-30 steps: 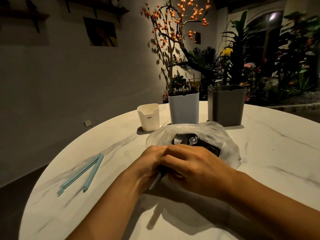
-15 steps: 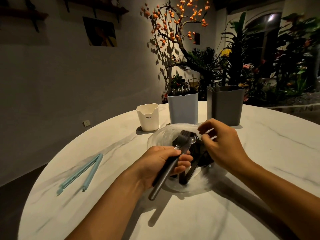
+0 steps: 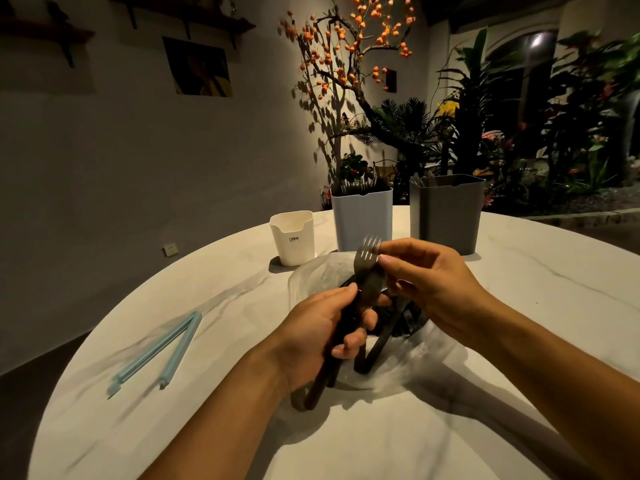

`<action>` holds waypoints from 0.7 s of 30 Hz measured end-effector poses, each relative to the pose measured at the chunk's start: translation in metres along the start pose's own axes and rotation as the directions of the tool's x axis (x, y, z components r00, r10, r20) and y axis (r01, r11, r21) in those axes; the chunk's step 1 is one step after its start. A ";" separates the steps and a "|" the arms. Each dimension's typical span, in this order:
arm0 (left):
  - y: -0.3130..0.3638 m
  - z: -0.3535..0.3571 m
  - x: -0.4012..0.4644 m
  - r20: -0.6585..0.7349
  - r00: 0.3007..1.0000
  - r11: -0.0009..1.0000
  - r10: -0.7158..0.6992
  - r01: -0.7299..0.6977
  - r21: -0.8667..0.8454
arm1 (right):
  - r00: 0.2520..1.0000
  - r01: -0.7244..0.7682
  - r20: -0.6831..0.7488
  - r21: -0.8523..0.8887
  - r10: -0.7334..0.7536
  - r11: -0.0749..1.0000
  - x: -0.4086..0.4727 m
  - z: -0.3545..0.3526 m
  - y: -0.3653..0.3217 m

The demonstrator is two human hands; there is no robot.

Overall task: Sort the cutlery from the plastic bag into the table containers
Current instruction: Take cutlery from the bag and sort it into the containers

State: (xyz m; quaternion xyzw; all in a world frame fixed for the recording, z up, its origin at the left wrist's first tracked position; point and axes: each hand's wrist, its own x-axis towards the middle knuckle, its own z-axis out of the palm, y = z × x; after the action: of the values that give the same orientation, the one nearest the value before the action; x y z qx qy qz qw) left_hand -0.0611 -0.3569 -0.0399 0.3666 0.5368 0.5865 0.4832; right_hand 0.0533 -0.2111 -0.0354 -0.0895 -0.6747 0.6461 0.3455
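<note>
Left hand (image 3: pixel 329 337) grips dark cutlery handles (image 3: pixel 320 386); right hand (image 3: pixel 426 285), at two o'clock, pinches the fork (image 3: pixel 367 261) above the plastic bag (image 3: pixel 311 282).

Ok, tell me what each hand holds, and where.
Left hand grips dark cutlery handles; right hand pinches the fork at its head.

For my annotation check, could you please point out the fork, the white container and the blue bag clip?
fork (image 3: pixel 367 252): head view, on its tines.
white container (image 3: pixel 294 242): head view, on its front wall.
blue bag clip (image 3: pixel 162 348): head view, on one arm.
</note>
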 end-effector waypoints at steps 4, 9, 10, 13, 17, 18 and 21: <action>-0.001 0.004 0.000 -0.005 1.000 1.000 -0.004 0.004 0.029 | 1.000 -0.026 -0.008 0.064 0.027 0.998 0.001 0.001 -0.002; -0.004 0.009 0.002 -0.068 0.997 0.995 0.043 -0.036 0.098 | 0.999 -0.026 -0.028 0.063 0.028 0.998 0.002 0.000 -0.004; -0.005 0.010 0.002 -0.088 0.995 0.991 0.056 -0.044 0.126 | 0.999 -0.023 -0.037 0.041 0.024 0.999 0.002 0.000 -0.004; -0.006 0.018 0.003 -0.140 0.979 0.964 0.146 -0.110 0.241 | 0.998 -0.007 -0.066 -0.011 0.007 1.000 0.003 0.001 -0.003; -0.005 0.028 0.009 -0.229 0.943 0.947 0.242 -0.178 0.268 | 0.995 0.012 -0.101 -0.030 -0.015 0.999 0.006 0.004 -0.006; -0.003 0.030 0.011 -0.251 0.935 0.945 0.251 -0.182 0.271 | 0.995 0.021 -0.095 -0.042 -0.024 0.999 0.006 0.005 -0.008; 0.003 0.032 0.013 -0.307 0.917 0.948 0.255 -0.174 0.266 | 0.998 0.049 -0.045 -0.097 -0.054 0.994 0.008 0.007 -0.011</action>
State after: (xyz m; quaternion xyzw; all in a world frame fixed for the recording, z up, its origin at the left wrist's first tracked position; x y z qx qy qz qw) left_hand -0.0350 -0.3352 -0.0327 0.3719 0.6329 0.6231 0.2698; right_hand 0.0469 -0.2134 -0.0215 -0.1037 -0.6984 0.6017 0.3733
